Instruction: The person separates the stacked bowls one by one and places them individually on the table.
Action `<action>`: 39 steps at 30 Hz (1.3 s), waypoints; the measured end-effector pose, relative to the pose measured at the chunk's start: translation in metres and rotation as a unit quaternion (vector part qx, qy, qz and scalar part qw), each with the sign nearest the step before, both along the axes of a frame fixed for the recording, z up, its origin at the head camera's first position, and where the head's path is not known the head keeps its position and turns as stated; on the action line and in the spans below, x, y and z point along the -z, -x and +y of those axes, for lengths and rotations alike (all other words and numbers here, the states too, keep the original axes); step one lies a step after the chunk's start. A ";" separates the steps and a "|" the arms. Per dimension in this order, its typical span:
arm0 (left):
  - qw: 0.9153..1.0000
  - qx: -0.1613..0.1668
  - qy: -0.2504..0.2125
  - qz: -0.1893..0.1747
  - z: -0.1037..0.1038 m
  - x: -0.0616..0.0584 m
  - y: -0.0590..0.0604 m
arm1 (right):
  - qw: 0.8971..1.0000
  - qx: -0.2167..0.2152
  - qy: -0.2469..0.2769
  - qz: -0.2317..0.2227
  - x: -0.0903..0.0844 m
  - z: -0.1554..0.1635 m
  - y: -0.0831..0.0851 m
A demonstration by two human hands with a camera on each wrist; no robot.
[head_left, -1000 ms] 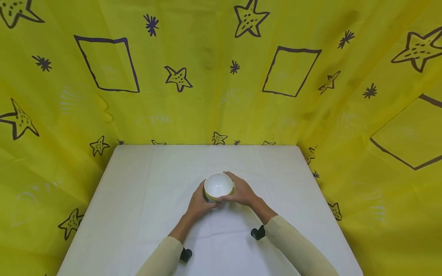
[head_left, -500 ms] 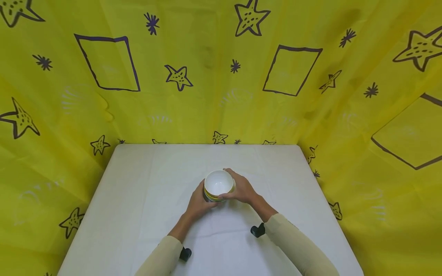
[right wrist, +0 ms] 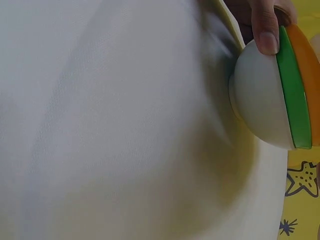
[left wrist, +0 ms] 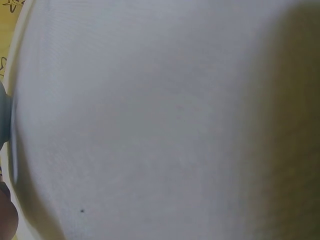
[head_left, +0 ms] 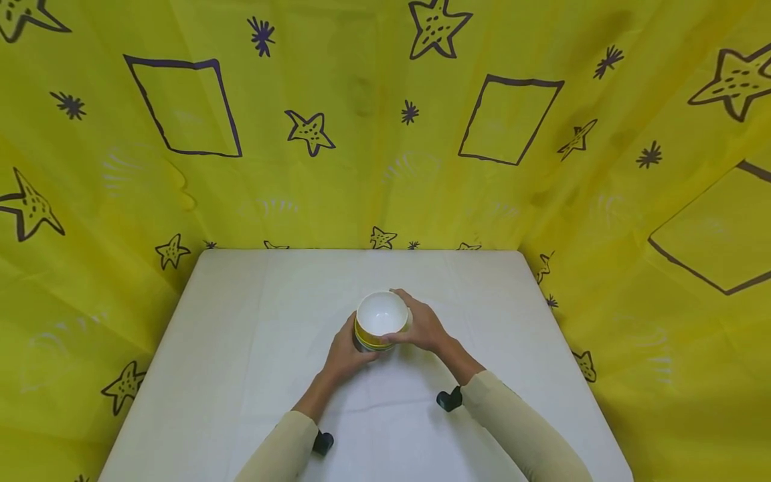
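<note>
A stack of nested bowls is held between both hands at the middle of the table. The top bowl (head_left: pixel 382 313) has a white inside and a yellow-orange outer wall. My right hand (head_left: pixel 423 328) grips this top bowl from the right, thumb along its near side. My left hand (head_left: pixel 346 349) holds the lower part of the stack from the left. In the right wrist view, the left thumb presses a white lower bowl (right wrist: pixel 260 95), with a green band (right wrist: pixel 294 95) and an orange one (right wrist: pixel 304 65) above it. Only a sliver of a bowl (left wrist: pixel 4 117) shows in the left wrist view.
A white cloth covers the table (head_left: pixel 271 288). Yellow curtains (head_left: pixel 361 187) with drawn stars and frames hang behind it and at both sides. Small dark camera mounts (head_left: pixel 448 400) stick out under the sleeves.
My right hand and the top bowl have shifted slightly up and away, and more of its yellow outer wall shows above the lower bowls. My left hand stays nearly in place.
</note>
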State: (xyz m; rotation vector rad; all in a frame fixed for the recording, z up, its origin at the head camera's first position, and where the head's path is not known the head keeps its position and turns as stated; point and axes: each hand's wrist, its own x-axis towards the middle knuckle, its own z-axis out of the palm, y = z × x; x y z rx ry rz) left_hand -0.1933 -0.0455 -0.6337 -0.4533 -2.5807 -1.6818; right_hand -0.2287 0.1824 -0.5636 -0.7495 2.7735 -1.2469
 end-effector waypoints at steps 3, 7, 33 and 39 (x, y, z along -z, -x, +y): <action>1.000 0.000 -0.001 0.011 -0.001 0.000 0.000 | 1.000 0.001 0.007 0.000 -0.001 0.000 0.000; 1.000 0.002 -0.009 0.026 -0.003 0.001 0.000 | 1.000 0.006 0.015 -0.001 -0.003 0.001 0.000; 0.999 -0.028 -0.003 0.033 -0.020 0.010 -0.003 | 0.996 0.046 0.074 0.027 -0.010 0.007 0.000; 0.999 -0.034 -0.010 0.034 -0.025 0.010 -0.003 | 0.995 0.053 0.081 0.026 -0.014 0.006 0.001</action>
